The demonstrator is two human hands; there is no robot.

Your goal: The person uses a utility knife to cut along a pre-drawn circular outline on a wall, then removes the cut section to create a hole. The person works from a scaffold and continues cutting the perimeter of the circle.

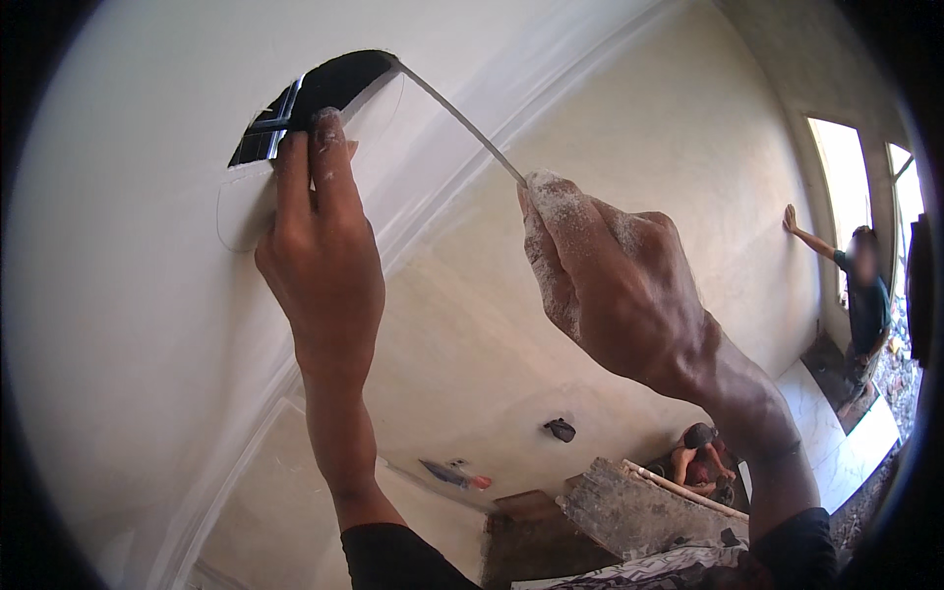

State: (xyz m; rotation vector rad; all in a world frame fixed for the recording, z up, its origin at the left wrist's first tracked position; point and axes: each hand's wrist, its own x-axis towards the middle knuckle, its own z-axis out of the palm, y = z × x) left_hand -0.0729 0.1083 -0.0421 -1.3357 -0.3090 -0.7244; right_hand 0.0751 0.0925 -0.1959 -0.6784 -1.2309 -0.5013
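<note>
From my remote seat, nearest the lens is the right hand, raised on a bent wrist, knuckles dusted white, thumb and fingers pinched together. White ceiling fills the upper left. The left hand reaches straight up, two fingers extended over the lower edge of a dark opening (I can't tell whether they grip it). The thin grey strip slants from the right fingertips to the opening's corner.
</note>
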